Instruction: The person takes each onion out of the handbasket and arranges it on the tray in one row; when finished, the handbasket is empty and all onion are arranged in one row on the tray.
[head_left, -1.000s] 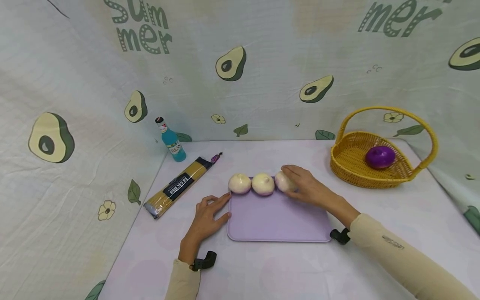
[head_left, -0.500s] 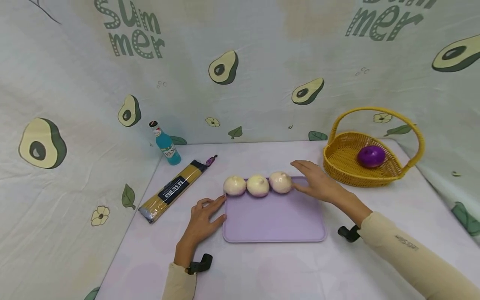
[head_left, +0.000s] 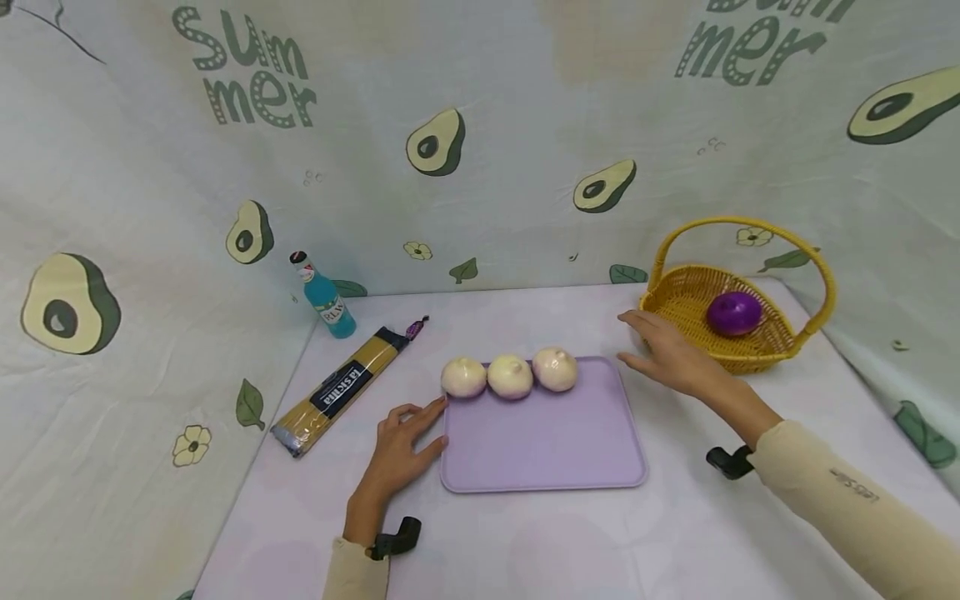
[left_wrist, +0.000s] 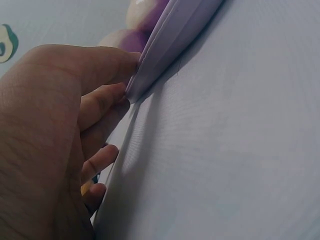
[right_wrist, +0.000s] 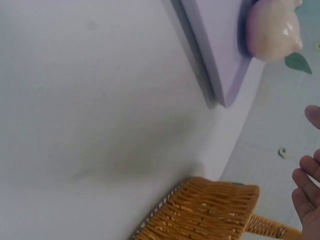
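Three white onions with purplish undersides stand in a row along the far edge of a lilac tray: a left onion, a middle onion and a right onion. My left hand touches the tray's left rim with its fingertips, fingers loosely bent. The left wrist view shows these fingers against the tray's outer wall. Between tray and basket, my right hand is in the air with fingers extended and holds nothing. A purple onion lies inside the yellow wicker basket, just beyond that hand.
At the back left stands a blue bottle with a dark cap. A pack of spaghetti lies slanted in front of it, a small purple-wrapped item at its far end. An avocado-print cloth hangs behind the table.
My right hand has let go of the right onion and moved right, off the tray towards the basket. The left hand stays at the tray's left rim. The head view has shifted slightly.
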